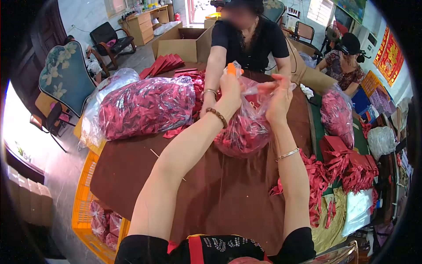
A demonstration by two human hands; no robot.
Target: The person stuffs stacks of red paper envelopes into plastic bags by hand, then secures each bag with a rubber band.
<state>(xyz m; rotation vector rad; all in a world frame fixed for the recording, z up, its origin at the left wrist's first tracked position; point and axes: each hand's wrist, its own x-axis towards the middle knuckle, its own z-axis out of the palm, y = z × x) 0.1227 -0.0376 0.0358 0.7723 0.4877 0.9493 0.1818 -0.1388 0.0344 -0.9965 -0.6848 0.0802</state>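
A clear plastic bag [247, 140] filled with red ribbon-like strips sits upright on the brown table in front of me. My left hand [230, 86], wearing a beaded bracelet, is closed at the upper left of the bag. An orange piece [231, 68] shows at its fingertips, beside gathered clear film. At the bag's right upper edge my right hand [279, 103] has its fingers raised and bent on the film. Across the table, a co-worker's arm [216, 66] reaches down behind my left wrist. That person's other hand [266, 86] is blurred close to my right fingers.
A large filled plastic bag [147, 105] lies at left on the brown table [211, 198]. Red bundles [347, 160] and another filled bag [337, 112] are at right. A yellow crate [83, 193] stands below the left edge. Another person [345, 66] sits at far right.
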